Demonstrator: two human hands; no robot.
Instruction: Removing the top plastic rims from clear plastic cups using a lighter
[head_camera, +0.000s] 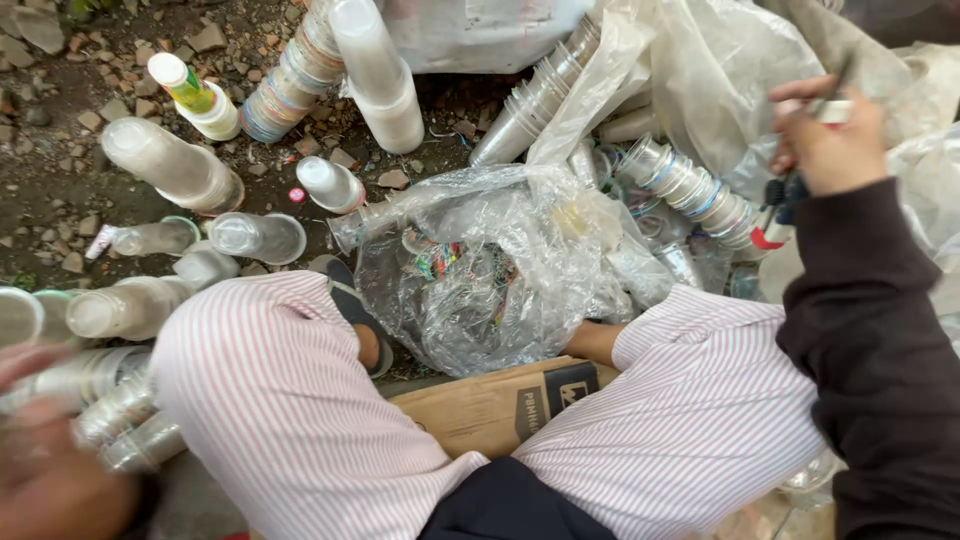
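Stony dirt ground (60, 190), stacked plastic cups (175, 165), crumpled plastic bag (490, 270)

Pink-striped white trousers (280, 400), dark sleeve (870, 340), brown cardboard (490, 405), clear cups (175, 165)

R hand (825, 135) gripping tool, cup stacks (175, 165)

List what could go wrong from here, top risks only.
1. The left hand is blurred against a bundle of stacked cups; a loose grip could let the stacks slide apart and scatter.
2. The right hand holds a small tool right beside the thin clear plastic bag; it could snag or tear it.
3. Tall cup stacks lean on uneven rubble and look easy to topple.
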